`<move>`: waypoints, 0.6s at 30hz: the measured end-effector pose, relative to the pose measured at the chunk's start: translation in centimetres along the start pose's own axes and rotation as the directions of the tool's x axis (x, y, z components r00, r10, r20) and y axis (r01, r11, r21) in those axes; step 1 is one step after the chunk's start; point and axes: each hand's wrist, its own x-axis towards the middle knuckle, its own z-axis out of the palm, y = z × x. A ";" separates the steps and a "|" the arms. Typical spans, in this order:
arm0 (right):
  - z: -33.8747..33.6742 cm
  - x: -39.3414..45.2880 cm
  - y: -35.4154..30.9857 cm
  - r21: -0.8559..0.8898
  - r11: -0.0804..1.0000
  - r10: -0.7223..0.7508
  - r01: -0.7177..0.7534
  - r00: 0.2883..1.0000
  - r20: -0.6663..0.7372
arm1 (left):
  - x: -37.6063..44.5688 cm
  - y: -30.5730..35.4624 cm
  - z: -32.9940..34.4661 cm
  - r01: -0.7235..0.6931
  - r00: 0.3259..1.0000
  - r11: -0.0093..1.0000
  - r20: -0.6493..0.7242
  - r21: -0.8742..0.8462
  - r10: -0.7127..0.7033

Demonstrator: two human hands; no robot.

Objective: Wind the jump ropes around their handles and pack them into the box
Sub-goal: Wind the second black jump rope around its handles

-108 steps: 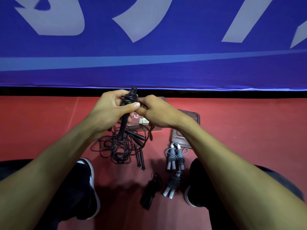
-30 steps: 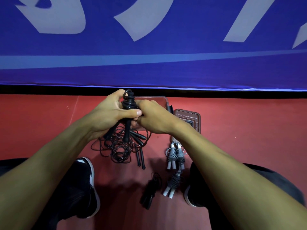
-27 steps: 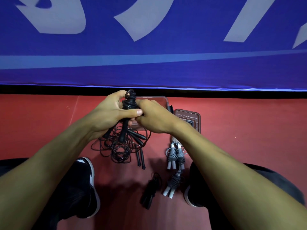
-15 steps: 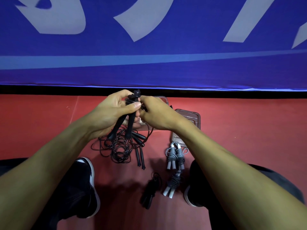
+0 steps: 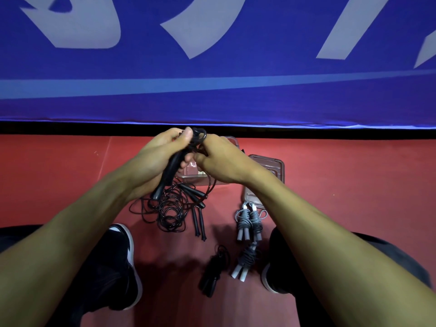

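Your left hand [image 5: 157, 159] is curled round a pair of black handles [image 5: 168, 174], thumb up near their top end; the handles slant down and toward you out of the fist, their lower tips hanging above the loose pile. Your right hand [image 5: 221, 161] sits just beside the left, fingers bent and pinching the black cord [image 5: 199, 136], which stands up as a small loop between the two hands at the top of the handles. A strand of that cord drops from under the right hand down to the floor [image 5: 354, 190].

Below your hands lies a tangle of black rope [image 5: 171, 212] with more black handles beside it. To its right, two grey wound ropes [image 5: 249, 220] lie side by side, a third grey bundle [image 5: 245, 260] nearer you, and a black wound bundle [image 5: 213, 271] just left of that.

The clear box [image 5: 232, 143] sits on the floor behind your hands, mostly hidden by them; its lid [image 5: 271, 165] lies to the right, partly under your right forearm. Your shoes flank the ropes.
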 end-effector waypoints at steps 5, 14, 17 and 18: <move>0.1 0.1 0.3 -0.035 0.999 0.027 -0.029 0.999 -0.040 | 0.2 -0.1 -0.2 -0.019 0.998 1.000 -0.053 -0.004 0.019; 0.1 0.3 0.2 -0.121 0.987 0.104 -0.107 0.994 -0.031 | 0.1 -0.1 -0.3 -0.095 0.991 0.969 -0.072 0.228 0.114; 0.2 0.3 0.2 -0.115 0.987 0.116 -0.116 0.993 -0.006 | 0.0 -0.2 -0.1 -0.099 0.989 0.962 -0.084 0.255 0.124; 0.2 0.3 0.2 -0.112 0.987 0.113 -0.113 0.994 -0.009 | 0.0 -0.1 -0.1 -0.096 0.988 0.960 -0.087 0.265 0.123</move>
